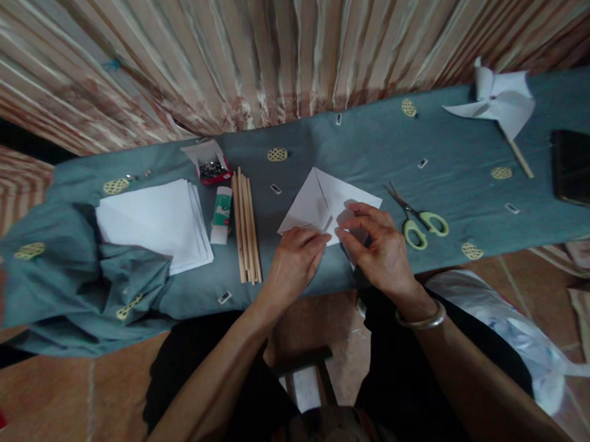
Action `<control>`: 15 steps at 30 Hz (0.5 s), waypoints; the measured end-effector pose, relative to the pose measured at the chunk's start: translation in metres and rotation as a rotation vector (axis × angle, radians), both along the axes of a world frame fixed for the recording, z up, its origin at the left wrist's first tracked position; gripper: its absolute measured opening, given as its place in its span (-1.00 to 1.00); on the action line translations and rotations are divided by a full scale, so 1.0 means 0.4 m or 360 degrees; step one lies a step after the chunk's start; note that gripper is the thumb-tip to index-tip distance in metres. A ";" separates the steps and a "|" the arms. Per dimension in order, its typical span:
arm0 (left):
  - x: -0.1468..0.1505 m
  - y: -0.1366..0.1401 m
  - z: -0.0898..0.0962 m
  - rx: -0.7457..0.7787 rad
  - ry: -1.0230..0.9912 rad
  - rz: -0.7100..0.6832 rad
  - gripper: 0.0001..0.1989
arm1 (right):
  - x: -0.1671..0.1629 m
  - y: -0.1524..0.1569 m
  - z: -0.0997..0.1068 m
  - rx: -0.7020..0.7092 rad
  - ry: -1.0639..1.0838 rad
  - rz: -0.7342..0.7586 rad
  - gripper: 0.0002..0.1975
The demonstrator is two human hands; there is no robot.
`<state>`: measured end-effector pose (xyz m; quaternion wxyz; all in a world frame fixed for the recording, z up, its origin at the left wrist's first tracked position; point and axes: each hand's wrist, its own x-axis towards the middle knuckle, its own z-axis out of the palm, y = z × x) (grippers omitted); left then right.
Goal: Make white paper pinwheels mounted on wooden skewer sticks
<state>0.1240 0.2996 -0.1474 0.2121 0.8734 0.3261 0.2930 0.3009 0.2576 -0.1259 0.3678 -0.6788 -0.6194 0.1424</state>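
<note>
A white square sheet of paper (306, 204) with slits cut in from its corners lies on the cloth in front of me. My left hand (297, 260) is closed on its near left edge, thumb and fingers together. Over the near right part of the sheet, my right hand (381, 246) has its fingers curved, with a gap between thumb and forefinger; part of the paper is hidden beneath it. Just right of that hand, scissors (426, 223) with light green handles lie with their blades slightly apart.
On the left are stacked white paper (153, 220), a glue stick (221, 214), several wooden sticks (246, 229) and an open box of small metal pieces (213, 169). A paper pinwheel (502, 98) and a phone (577, 168) lie right. A curtain (278, 52) hangs behind the cloth-covered table (321, 138).
</note>
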 end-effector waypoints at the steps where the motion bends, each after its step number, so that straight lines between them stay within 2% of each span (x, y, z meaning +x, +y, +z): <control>1: 0.000 0.000 -0.001 0.0013 0.0000 0.0006 -0.75 | -0.001 -0.001 0.001 0.0000 -0.0005 0.0006 -0.91; 15: 0.008 -0.001 0.004 0.0038 0.0040 0.0066 -0.77 | 0.001 -0.010 0.002 -0.0011 -0.0177 0.0105 -0.86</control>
